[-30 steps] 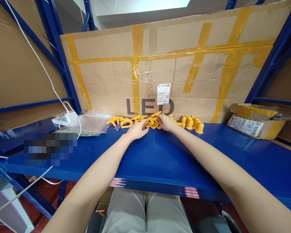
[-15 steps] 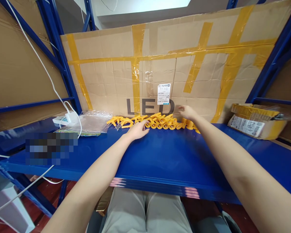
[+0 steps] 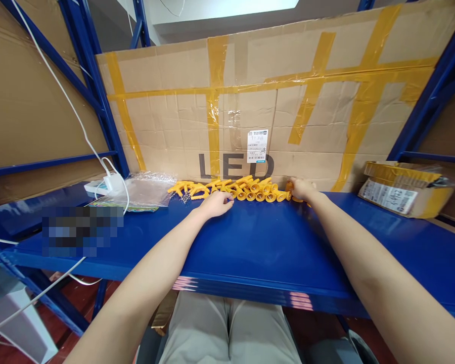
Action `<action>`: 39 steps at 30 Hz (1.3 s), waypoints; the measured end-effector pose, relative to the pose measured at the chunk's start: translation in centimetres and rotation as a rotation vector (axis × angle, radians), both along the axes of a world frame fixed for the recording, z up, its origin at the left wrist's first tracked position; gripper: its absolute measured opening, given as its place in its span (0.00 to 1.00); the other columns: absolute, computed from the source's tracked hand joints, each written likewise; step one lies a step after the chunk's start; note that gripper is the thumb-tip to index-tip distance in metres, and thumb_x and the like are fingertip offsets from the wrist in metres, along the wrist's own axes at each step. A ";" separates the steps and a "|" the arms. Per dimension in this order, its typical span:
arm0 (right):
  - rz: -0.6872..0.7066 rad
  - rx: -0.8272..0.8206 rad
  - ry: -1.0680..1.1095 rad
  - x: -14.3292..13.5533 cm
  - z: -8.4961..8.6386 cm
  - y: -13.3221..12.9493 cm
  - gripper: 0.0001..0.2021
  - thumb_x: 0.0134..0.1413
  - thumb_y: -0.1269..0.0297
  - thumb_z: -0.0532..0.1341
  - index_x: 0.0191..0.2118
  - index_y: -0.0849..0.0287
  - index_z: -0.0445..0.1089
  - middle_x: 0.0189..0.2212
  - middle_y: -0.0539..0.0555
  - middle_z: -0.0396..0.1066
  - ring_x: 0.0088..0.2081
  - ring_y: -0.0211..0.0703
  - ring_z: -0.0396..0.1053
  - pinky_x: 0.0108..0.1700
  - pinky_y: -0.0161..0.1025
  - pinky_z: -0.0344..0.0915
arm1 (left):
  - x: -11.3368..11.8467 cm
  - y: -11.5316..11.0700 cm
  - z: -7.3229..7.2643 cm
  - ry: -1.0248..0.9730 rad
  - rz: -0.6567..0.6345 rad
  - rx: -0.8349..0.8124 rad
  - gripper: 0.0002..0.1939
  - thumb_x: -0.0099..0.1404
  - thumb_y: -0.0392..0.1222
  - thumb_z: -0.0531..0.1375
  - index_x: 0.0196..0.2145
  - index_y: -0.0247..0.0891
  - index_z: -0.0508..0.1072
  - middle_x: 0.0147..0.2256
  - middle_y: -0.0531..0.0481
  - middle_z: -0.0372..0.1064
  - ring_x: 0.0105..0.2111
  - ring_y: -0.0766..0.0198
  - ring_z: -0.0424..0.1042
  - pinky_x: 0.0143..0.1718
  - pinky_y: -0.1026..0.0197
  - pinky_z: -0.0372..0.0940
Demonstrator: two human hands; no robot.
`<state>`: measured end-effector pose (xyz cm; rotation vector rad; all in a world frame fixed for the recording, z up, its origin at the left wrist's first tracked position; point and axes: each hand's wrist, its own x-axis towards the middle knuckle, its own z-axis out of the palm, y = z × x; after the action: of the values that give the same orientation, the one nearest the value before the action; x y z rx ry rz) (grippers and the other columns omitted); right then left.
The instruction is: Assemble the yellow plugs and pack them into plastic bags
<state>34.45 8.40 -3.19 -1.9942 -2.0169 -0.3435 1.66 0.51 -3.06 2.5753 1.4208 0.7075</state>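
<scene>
Several yellow plastic pieces with round cup-like ends [image 3: 260,196] lie heaped in a row along the back of the blue shelf [image 3: 242,247], against the cardboard. Branching yellow pieces [image 3: 180,188] and small metal chains [image 3: 185,196] are at the row's left end. My left hand [image 3: 217,204] rests at the front of the row, thumb and fingers curled together; whatever may be between them is too small to make out. My right hand [image 3: 302,189] is at the right end of the row, its fingers closed on a yellow piece [image 3: 289,187].
A clear plastic bag [image 3: 146,189] and a white power adapter [image 3: 114,184] with cables lie on the left, behind a blurred dark object [image 3: 81,227]. An opened cardboard box [image 3: 402,194] stands on the right. Tall taped cardboard [image 3: 167,121] closes off the back.
My right hand has come down and slightly right, from above the row onto the yellow pieces at its right end. My left hand is nearly still.
</scene>
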 end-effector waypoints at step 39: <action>-0.086 0.097 -0.158 -0.2 3.2 -2.7 0.10 0.54 0.67 0.55 0.43 0.60 0.65 0.43 0.62 0.70 0.48 0.53 0.63 0.52 0.60 0.50 | 0.0 -0.1 0.2 0.027 0.006 -0.026 0.13 0.61 0.41 0.54 0.35 0.36 0.77 0.30 0.47 0.75 0.29 0.60 0.71 0.34 0.60 0.65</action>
<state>34.26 5.71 0.02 -2.0557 -1.9666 -0.6246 1.62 0.40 -2.89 2.5714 1.4368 0.6522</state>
